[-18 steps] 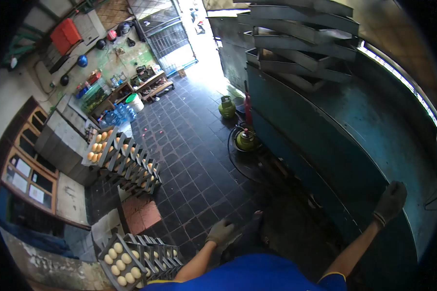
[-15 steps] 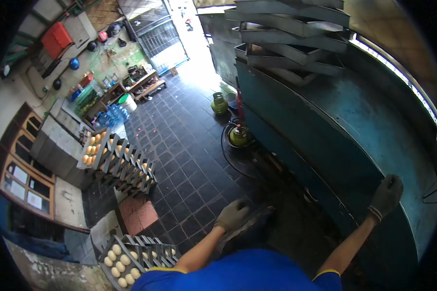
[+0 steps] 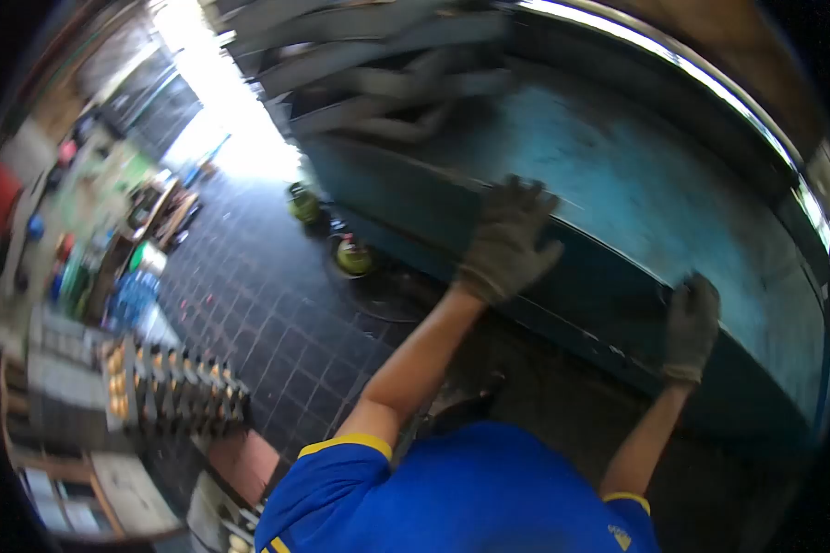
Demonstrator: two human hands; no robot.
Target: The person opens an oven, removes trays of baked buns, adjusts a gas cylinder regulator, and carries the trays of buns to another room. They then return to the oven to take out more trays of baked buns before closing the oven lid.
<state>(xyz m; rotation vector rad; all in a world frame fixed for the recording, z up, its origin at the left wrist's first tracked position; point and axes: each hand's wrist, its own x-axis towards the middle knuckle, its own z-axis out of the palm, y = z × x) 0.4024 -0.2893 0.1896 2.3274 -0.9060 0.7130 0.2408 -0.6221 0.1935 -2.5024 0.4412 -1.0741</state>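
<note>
Both my hands wear grey-brown work gloves. My left hand [image 3: 512, 241] is open with fingers spread, in front of the long blue-green metal cabinet [image 3: 609, 286], its fingertips near the top edge. Whether it touches the metal I cannot tell. My right hand [image 3: 693, 323] is closed over the same top edge, farther right, with the fingers curled onto the top surface [image 3: 646, 175]. On the cabinet's far end stands a crisscross stack of grey metal trays [image 3: 369, 83], blurred by motion.
Two green gas cylinders [image 3: 352, 256] stand on the dark tiled floor [image 3: 267, 286] beside the cabinet, one with a hose. At left is a stack of trays holding round, light-brown pieces [image 3: 117, 382]. Blue water bottles [image 3: 136, 300] and a white bucket [image 3: 149, 260] stand beyond.
My view has swung right. My left hand has risen from low over the floor to the cabinet's front, fingers now spread. My right hand remains closed at the cabinet's edge.
</note>
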